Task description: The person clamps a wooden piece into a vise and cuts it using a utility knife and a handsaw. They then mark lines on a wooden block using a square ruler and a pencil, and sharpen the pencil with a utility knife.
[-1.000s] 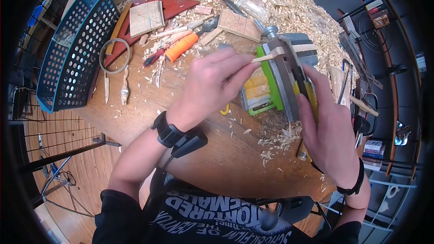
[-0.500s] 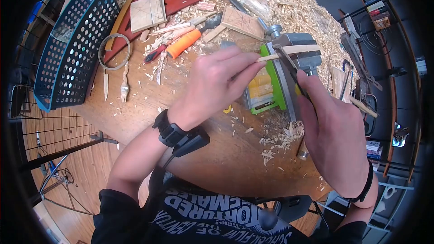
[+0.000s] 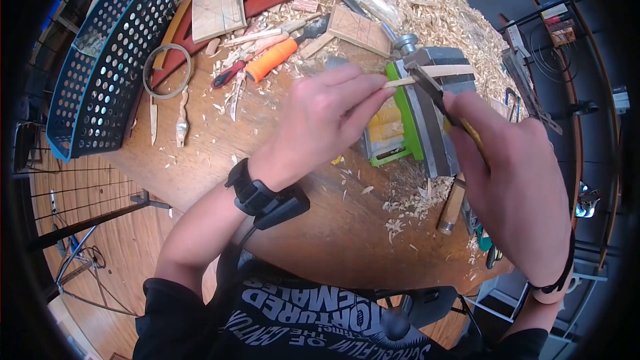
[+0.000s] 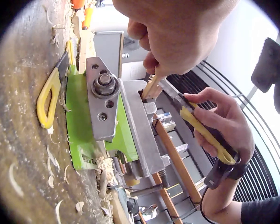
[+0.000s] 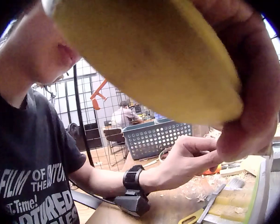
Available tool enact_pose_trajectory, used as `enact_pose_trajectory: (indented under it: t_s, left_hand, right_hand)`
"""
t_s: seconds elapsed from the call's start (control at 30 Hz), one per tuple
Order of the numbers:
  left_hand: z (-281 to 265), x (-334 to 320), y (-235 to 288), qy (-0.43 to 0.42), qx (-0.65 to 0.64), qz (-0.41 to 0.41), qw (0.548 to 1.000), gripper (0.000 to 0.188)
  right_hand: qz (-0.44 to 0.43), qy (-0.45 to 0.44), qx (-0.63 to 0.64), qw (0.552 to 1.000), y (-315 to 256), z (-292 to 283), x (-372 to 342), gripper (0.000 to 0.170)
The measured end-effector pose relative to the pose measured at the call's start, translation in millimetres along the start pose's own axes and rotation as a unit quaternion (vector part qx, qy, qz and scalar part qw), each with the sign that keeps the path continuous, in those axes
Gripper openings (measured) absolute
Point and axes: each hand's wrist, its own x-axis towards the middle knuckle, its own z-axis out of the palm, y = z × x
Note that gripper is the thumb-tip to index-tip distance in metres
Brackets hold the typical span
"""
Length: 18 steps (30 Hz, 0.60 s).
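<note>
My left hand pinches the thin end of a pale wooden stick between thumb and fingers. The stick's wider end lies across the top of a green and grey bench vise. In my right hand is a tool with a yellow and black handle and a narrow dark blade. Its blade crosses the stick at the vise, near my left fingertips. The yellow handle fills much of the right wrist view.
Wood shavings cover the far side of the bench. An orange-handled tool, marked wooden blocks and a blue basket stand beyond my left hand. A yellow loop-handled tool lies left of the vise in the left wrist view.
My right hand has drawn back toward my body and to the right, pulling the blade along with it. The left hand keeps its pinch on the stick, nearly still.
</note>
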Motion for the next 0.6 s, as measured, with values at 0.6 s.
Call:
enact_pose_trajectory:
  t_s: [0.6]
  left_hand:
    - [0.3,-0.4,-0.5,0.001,0.001,0.003,1.000,0.014]
  right_hand:
    - [-0.080,0.032,-0.044,0.995,13.2,-1.4,24.1,0.020]
